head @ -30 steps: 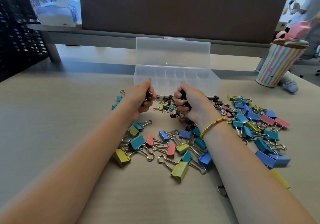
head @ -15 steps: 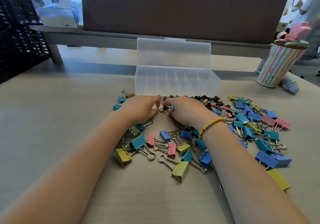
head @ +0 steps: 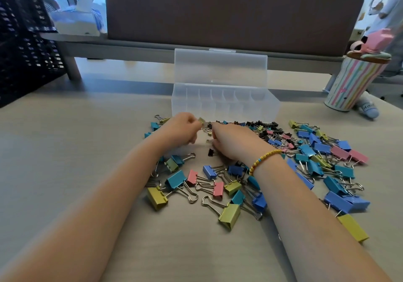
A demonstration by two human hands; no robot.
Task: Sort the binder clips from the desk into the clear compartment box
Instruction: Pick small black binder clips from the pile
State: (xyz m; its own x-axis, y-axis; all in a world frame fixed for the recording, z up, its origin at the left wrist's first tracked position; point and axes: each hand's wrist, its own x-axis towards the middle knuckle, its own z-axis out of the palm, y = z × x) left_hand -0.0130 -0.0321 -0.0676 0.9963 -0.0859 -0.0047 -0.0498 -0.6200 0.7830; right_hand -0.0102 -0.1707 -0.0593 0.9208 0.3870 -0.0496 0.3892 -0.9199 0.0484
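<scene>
**At the box's front edge, both hands pick through the small clips**

Just before the box, the left hand has its fingers curled and pinches a small yellow clip between thumb and forefinger, lifted a little off the desk. Holding it by the tips looks like a way to keep the clip free for dropping into a narrow compartment. The right hand lies palm down over the small clips, fingers bent toward the desk; whether they are clamped on a clip I cannot tell, since the hand hides its own fingertips. A small black clip sits just beside its thumb side.

The box stands open, lid upright behind, with a row of compartments along its length; through the cloudy wall I see no clips in them, so the sorting seems barely begun. It sits right at the far edge of the pile, probably so each clip travels a short way. Clips cover the desk from the box front toward the person: tiny black and mixed ones nearest the box, larger blue, teal, pink and yellow ones nearer and to the right.

A striped cup stands at the right, a black crate at the left
</scene>
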